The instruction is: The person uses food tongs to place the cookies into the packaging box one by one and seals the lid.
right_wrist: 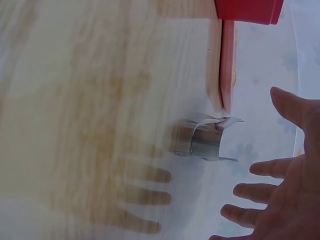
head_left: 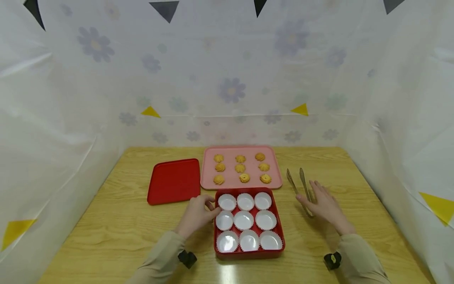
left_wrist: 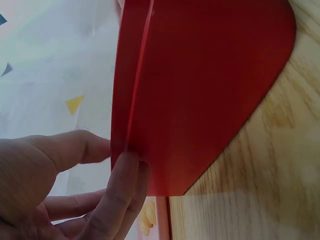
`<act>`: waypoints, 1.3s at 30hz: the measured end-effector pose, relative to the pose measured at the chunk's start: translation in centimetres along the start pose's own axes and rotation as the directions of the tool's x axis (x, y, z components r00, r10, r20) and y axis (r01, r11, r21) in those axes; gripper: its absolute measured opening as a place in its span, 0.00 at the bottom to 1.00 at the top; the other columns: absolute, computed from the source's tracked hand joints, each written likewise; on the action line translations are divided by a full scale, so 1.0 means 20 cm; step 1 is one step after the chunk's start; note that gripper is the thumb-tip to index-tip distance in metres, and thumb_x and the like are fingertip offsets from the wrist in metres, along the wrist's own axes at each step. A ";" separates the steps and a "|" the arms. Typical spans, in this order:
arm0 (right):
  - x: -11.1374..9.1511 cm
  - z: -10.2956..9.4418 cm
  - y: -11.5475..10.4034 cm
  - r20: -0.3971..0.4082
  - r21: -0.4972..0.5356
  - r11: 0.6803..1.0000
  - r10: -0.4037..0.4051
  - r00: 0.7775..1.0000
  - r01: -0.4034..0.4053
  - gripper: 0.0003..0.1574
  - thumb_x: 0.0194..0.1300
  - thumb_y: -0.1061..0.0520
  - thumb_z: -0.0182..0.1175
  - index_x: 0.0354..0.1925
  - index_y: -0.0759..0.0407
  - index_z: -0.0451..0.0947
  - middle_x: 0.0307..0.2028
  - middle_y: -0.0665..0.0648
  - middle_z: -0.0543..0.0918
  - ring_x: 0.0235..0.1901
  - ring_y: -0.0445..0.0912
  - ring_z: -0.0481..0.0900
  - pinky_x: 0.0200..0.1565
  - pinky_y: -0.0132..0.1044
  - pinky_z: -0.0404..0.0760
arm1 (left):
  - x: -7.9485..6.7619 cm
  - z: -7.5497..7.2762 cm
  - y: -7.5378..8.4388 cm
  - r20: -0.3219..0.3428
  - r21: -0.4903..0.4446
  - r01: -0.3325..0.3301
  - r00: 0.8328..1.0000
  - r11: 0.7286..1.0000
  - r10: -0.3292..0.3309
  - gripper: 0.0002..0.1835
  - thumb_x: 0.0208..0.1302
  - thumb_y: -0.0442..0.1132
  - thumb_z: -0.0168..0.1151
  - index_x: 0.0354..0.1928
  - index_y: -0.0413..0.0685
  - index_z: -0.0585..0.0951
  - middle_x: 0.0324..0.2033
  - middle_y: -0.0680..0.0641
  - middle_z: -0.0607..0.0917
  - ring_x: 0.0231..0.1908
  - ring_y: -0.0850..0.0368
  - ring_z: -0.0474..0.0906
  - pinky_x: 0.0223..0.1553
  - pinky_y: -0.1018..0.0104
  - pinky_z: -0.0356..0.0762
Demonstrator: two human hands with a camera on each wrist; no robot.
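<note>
A red box (head_left: pixel 248 255) holding rows of white paper cups (head_left: pixel 243 220) sits near the front of the table. My left hand (head_left: pixel 196 215) grips its left wall, thumb at the rim and fingers against the outside, as the left wrist view shows on the red wall (left_wrist: pixel 200 90). My right hand (head_left: pixel 325 205) hovers beside metal tongs (head_left: pixel 293 181), fingers spread and holding nothing. In the right wrist view the tongs (right_wrist: pixel 206 141) lie on the table, apart from the fingers.
Behind the box, a pink tray (head_left: pixel 232 183) carries several piped cookies (head_left: pixel 240 168). A flat red lid (head_left: pixel 173 181) lies to the left of the tray. White sheeting with flowers (head_left: pixel 232 90) encloses the wooden table (head_left: pixel 134 236) at the back and sides.
</note>
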State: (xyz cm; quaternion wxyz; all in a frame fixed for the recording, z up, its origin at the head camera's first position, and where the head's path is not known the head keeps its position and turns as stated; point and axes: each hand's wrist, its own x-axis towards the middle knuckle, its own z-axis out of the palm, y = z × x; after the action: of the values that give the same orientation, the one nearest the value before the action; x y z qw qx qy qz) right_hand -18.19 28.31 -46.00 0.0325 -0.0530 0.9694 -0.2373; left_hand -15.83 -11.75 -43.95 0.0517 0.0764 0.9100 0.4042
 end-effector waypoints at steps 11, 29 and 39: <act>0.02 0.02 -0.02 0.032 -0.008 1.000 -0.005 0.999 0.005 0.59 0.70 0.32 0.53 0.75 0.75 0.49 0.72 0.83 0.52 0.69 0.81 0.52 0.65 0.76 0.57 | 0.02 0.01 -0.02 -0.039 0.055 -0.075 0.996 0.996 0.077 0.10 0.57 0.30 0.68 0.41 0.33 0.86 0.27 0.45 0.86 0.27 0.59 0.74 0.23 0.73 0.71; 0.06 0.01 -0.01 0.055 -0.004 1.000 0.014 0.998 -0.014 0.62 0.69 0.31 0.54 0.74 0.79 0.48 0.70 0.84 0.57 0.68 0.78 0.58 0.65 0.71 0.63 | 0.03 -0.03 0.00 -0.052 0.183 -0.013 0.998 0.983 0.023 0.04 0.60 0.33 0.66 0.33 0.40 0.87 0.23 0.49 0.84 0.27 0.58 0.72 0.28 0.70 0.71; 0.10 -0.01 -0.03 0.077 -0.037 0.995 0.093 0.993 -0.091 0.39 0.68 0.34 0.59 0.41 0.73 0.72 0.30 0.69 0.76 0.23 0.52 0.73 0.26 0.43 0.74 | 0.04 -0.03 0.01 -0.055 0.180 -0.038 0.997 0.983 0.049 0.08 0.58 0.29 0.64 0.21 0.41 0.82 0.16 0.50 0.79 0.20 0.60 0.70 0.22 0.72 0.69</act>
State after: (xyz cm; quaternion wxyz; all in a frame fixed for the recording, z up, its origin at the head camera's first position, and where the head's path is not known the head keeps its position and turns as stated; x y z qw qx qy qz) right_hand -20.10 27.68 -45.66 0.0805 -0.0181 0.9727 -0.2171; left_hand -16.60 -11.92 -43.51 0.0088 0.0887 0.9419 0.3238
